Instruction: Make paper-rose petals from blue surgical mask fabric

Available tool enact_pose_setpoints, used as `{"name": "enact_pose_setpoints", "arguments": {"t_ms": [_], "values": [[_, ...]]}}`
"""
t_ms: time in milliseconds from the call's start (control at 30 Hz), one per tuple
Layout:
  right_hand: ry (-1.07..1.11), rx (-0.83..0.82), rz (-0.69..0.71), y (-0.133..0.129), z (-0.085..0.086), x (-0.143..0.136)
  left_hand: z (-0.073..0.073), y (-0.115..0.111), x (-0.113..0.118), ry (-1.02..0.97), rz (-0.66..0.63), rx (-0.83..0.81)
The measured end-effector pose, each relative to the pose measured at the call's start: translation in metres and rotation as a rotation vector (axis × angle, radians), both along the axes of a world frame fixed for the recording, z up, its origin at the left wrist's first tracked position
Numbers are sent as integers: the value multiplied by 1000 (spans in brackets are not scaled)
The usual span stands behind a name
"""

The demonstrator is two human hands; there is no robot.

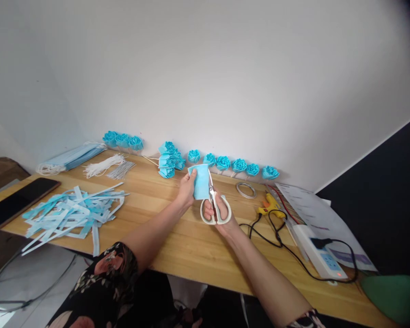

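My left hand (187,189) pinches the sheet (201,186) over the middle of the table (184,246); my right hand (222,209) has its fingers curled through the scissors (212,194), blades along the sheet's right edge. Gripped only at left, the sheet could flex and cut crooked. Flowers (222,162) crowd the far side, strips (77,210) lie left, and a cable (282,246) loops right of my forearm.

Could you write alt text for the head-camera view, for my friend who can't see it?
A person's right grip holds white-handled scissors along the edge of a light-blue sheet in the left grip. On the wooden table lie pale-blue strips, face masks and a yellow glue gun; blue rose-like flowers line the wall.
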State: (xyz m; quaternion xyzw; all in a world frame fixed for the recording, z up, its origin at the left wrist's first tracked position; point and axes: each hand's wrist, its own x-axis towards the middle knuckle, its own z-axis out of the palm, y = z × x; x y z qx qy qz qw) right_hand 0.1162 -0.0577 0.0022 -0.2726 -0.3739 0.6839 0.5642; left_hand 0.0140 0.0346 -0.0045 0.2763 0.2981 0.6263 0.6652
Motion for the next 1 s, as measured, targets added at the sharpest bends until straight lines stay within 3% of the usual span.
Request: {"name": "enact_pose_setpoints", "arguments": {"t_ms": [1000], "values": [[-45, -23, 86, 0, 6, 5, 3, 2, -2, -3, 10, 23]]}}
